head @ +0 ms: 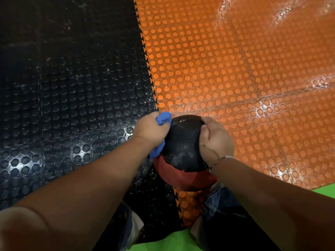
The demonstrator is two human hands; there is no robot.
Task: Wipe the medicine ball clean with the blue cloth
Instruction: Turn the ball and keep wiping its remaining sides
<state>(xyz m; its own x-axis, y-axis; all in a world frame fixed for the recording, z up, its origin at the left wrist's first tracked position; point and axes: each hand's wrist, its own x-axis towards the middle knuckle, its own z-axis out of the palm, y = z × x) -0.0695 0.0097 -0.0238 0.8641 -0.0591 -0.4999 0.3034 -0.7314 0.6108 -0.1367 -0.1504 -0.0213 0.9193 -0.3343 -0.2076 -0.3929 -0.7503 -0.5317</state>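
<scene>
Left hand (151, 130): fingers bunched, gripping blue cloth (163, 119) against medicine ball (183, 145). Right hand (216, 140): fingers curled over the ball's right side.

My left grip (151, 129) bunches the blue cloth (163, 118) against the left side of the black-and-red ball (183, 147). My right grip (216, 140) clasps its right side, thumb on top. Beneath lie the studded black mat (72, 91) and orange mat (235, 69).

i see floor only | black studded mat (63, 105) left | orange studded mat (235, 69) right, glossy with glare | toothed seam (148, 60) joins them | green strip (163, 240) at near edge
</scene>
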